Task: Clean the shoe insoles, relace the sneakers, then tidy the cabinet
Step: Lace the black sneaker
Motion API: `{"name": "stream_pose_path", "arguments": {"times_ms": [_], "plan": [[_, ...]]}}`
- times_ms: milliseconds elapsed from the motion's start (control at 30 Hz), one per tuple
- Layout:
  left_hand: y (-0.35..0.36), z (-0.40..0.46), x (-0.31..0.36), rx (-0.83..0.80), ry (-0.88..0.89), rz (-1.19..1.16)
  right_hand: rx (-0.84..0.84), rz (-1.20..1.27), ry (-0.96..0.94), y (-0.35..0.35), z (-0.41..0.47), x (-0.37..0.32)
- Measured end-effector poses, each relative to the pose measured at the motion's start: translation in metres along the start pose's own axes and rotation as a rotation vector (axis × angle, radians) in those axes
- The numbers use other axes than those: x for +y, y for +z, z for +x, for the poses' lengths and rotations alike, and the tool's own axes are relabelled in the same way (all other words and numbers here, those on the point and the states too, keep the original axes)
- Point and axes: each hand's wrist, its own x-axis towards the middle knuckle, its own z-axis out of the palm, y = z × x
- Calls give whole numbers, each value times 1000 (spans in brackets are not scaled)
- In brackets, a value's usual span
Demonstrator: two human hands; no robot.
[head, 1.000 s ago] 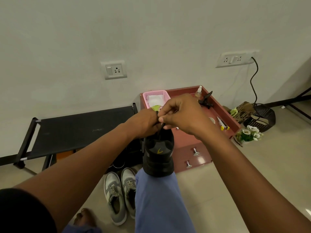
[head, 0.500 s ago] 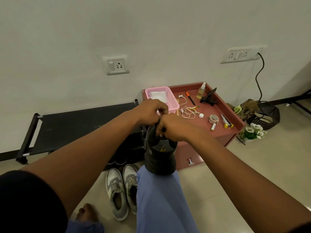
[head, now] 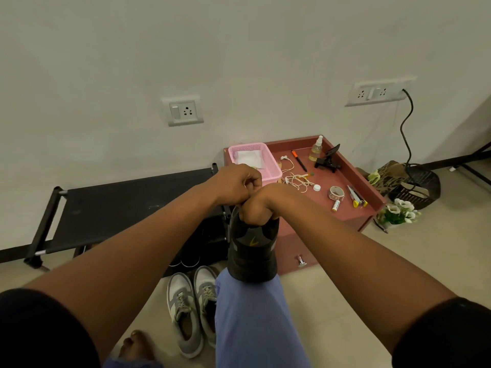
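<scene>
A: We see a black sneaker (head: pixel 252 243) standing heel toward us on a knee in smooth blue cloth (head: pixel 255 322). Its upper looks matte, with a small yellow mark on the heel.

B: Our left hand (head: pixel 237 185) is curled tight above the shoe's opening, fingertips pinched together. Our right hand (head: pixel 259 208) is a closed fist pressed against the shoe's collar. The two touch.

A: What they pinch we cannot make out. Any lace is hidden behind the knuckles, and the front of the shoe is covered too.

B: On the pale floor, just left of the knee, lies a pair of grey and white sneakers (head: pixel 191 306) with grey laces, toes toward us. A bare foot (head: pixel 138 346) shows near them, cut off at the bottom edge.

A: Behind the shoe stands the reddish-brown cabinet (head: pixel 372 208), its top rimmed like a tray. A pink lattice basket (head: pixel 268 163) sits in its back left corner, holding something white and flat.

B: Loose on the top are tangled white earphones (head: pixel 297 179), an orange-capped pen (head: pixel 299 160), a clear spray bottle (head: pixel 316 149) of yellowish liquid, a black clip stand (head: pixel 329 159), a tape roll (head: pixel 337 193) and a small battery (head: pixel 336 205).

A: Left of it, a black fabric-topped rack (head: pixel 119 205) has dark shoes in shadow below, hard to tell apart.
</scene>
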Motion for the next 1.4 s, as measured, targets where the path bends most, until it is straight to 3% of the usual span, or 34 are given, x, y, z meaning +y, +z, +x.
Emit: {"name": "stream_pose_path", "arguments": {"times_ms": [100, 167, 333, 500, 667, 900, 1000, 1067, 1167, 1400], "plan": [[3, -2, -1, 61, -17, -11, -66, 495, 113, -1, -12, 0], [3, -3, 0, 78, -34, -12, 14, 653, 108, -4, -27, 2], [6, -5, 2, 115, -52, -5, 327, 720, 78, 4, -63, 17], [11, -6, 0, 143, -90, -101, 711, 776, 357, 24, -59, 29], [17, -7, -4, 203, -110, -155, 665, 726, 404, 45, -43, 27], [16, -10, -6, 186, -148, -164, 947, 678, 464, 61, -35, 16], [15, -11, -6, 185, -154, -157, 1003, 644, 406, 60, -42, 11], [13, -10, -5, 168, -151, -174, 963, 574, 296, 57, -44, 5], [11, -8, -4, 146, -160, -197, 738, 534, 168, 49, -42, 0], [19, -4, -6, 149, -215, -229, 217, 416, 135, 12, -36, 0]]}}
